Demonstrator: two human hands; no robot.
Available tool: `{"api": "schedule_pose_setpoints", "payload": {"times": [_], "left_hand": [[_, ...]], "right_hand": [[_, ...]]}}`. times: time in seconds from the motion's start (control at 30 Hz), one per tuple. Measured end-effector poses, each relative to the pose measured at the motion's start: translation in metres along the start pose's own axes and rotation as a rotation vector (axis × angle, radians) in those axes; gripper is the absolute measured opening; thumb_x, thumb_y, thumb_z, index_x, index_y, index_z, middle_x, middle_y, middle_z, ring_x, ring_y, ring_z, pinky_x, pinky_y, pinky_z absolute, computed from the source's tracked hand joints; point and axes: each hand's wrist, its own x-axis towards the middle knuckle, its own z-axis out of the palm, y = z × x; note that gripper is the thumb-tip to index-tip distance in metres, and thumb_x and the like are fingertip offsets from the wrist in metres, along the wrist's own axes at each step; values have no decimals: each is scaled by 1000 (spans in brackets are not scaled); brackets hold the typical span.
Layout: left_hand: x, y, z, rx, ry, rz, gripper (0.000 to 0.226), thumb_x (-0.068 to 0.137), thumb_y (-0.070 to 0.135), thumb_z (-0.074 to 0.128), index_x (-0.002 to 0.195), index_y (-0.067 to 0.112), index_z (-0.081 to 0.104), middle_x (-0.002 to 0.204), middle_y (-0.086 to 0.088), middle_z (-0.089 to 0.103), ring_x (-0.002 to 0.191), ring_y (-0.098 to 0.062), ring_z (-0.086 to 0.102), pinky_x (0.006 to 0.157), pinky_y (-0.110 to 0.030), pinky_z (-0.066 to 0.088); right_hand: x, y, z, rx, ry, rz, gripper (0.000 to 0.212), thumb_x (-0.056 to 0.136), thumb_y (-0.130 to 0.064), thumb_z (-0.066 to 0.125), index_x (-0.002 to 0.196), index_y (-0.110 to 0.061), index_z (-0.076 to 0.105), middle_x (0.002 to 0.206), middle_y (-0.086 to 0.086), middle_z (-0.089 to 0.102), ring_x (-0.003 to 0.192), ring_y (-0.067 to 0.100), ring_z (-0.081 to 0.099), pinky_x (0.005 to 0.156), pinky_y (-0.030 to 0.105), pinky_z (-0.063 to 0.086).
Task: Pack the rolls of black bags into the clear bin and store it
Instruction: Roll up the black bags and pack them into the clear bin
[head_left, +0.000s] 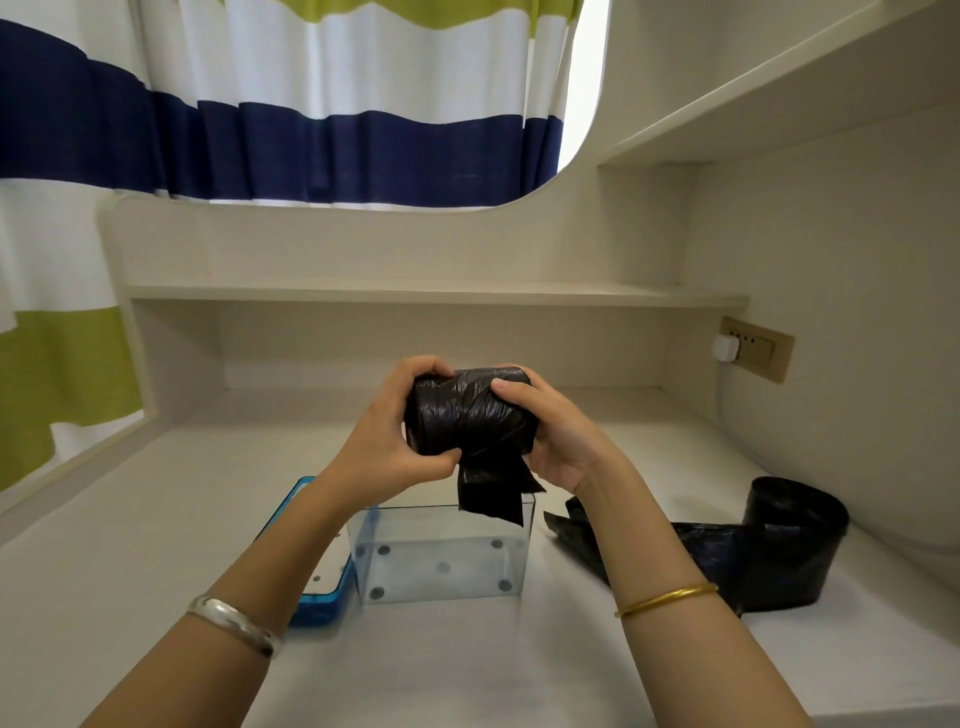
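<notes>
- Cream laminate desk (156, 519) fills most of my view, with a shelf (415, 293) across its back and a striped curtain (311, 130) behind.
- Second roll of black bags (779, 540) lies on the desk to the right, partly unwound, well apart from my hands.
- Clear bin (441, 551) stands open and empty on the desk, its blue lid (319, 566) flat just to its left.
- Roll of black bags (470, 410) is up in the air above the bin's far edge, its loose tail hanging down over the rim.
- Left hand (384, 431) is wrapped around that roll's left end, fingers closed tight; a silver bangle (234, 623) sits on that wrist.
- Right hand (561, 436) clasps the right end, thumb across the top; a gold bangle (667, 597) circles that wrist.
</notes>
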Motion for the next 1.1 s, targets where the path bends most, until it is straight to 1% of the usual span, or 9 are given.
{"api": "schedule_pose_setpoints", "payload": {"times": [0.13,0.23,0.33,0.43,0.53,0.73,0.8,0.9,1.1], "left_hand": [[1,-2,-1,81,5,145,69,60,24,72,114,49,37,118,-3,47,104,-21,53,82,-37,55],[1,-1,-2,71,-38,116,69,60,28,72,117,47,36,118,1,47,104,-16,54,84,-34,55],[5,6,0,-202,-93,-178,72,58,38,68,121,45,34,119,4,44,97,-14,58,81,-34,58],[11,8,1,-432,-79,-568,57,67,45,55,120,33,41,125,-10,48,98,-25,59,87,-48,54],[12,9,3,-479,-68,-699,37,78,45,58,108,25,51,112,-10,58,92,-30,64,73,-44,58],[9,10,7,-496,141,-499,12,89,15,56,99,21,55,101,-5,60,88,-24,62,56,-32,60],[7,9,8,-437,155,-397,21,87,8,58,101,22,53,100,-1,59,87,-18,61,51,-21,56],[4,7,8,-311,145,-254,40,79,2,69,107,24,50,101,4,57,88,-12,61,57,-15,54],[-3,2,7,-107,117,-91,56,56,39,71,106,40,46,110,14,51,103,-12,57,71,-25,59]], "right_hand": [[-1,-3,1,-9,-20,-3,34,77,-23,67,108,-16,56,88,4,65,75,18,65,57,26,55],[-2,-5,-1,4,-12,-10,25,86,-17,61,110,-14,55,88,5,65,71,15,66,57,24,55],[-2,-2,-3,-28,13,-22,28,83,-17,65,110,-17,55,96,5,65,81,18,64,58,26,55],[-1,2,-1,-99,47,-37,44,71,-21,73,112,-20,56,101,6,64,90,22,62,58,27,54],[0,5,-3,-87,79,-52,41,75,-18,73,113,-20,56,100,6,65,90,22,63,57,28,54],[1,-1,-3,-95,63,-67,31,81,-12,68,108,-22,56,99,2,64,93,22,62,69,39,57],[1,-2,-4,-97,62,-52,29,83,-12,66,110,-21,56,104,5,63,99,26,61,75,45,57],[1,-1,-4,-107,91,-27,35,79,-18,70,111,-22,57,113,9,61,102,29,60,63,37,57],[5,2,-3,-99,108,11,27,80,-25,69,104,-20,59,107,8,63,97,26,62,66,36,55]]}}
